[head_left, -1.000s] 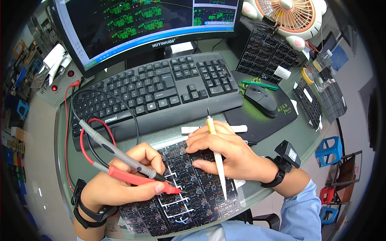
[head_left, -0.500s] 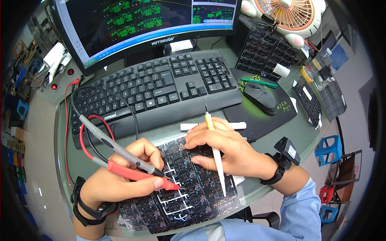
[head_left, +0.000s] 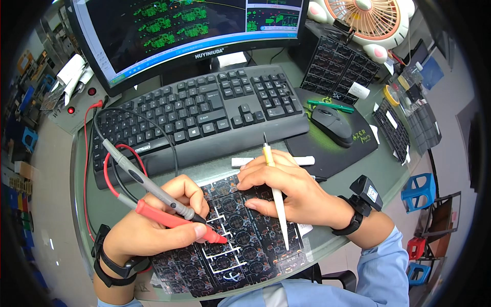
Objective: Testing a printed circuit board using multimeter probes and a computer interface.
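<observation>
A black printed circuit board panel (head_left: 250, 253) with repeated round patterns and white slots lies at the desk's near edge. My left hand (head_left: 135, 233) is closed around a red test probe (head_left: 162, 216) and a grey test probe (head_left: 146, 181), held together like chopsticks. Both probe ends point at the board's middle; whether they touch it I cannot tell. Over the board's right side, my right hand (head_left: 302, 192) pinches a slim white pen-shaped tool (head_left: 279, 210). Its yellow collar and thin metal tip point up and away, while the tapered tail hangs over the board. Fingertips of this hand rest near the board's far edge.
Beyond the board is a black keyboard (head_left: 169, 115) below a monitor (head_left: 204, 46). A mouse (head_left: 331, 124) and green pen (head_left: 330, 106) lie on a dark mat. Probe leads loop over the keyboard's left. More boards (head_left: 340, 66) lean beside a fan (head_left: 365, 20). A white marker-like stick (head_left: 302, 160) lies behind my right hand.
The probe ends have shifted slightly left over the board. My right hand keeps its place with the white tool, and the whole view has moved a little.
</observation>
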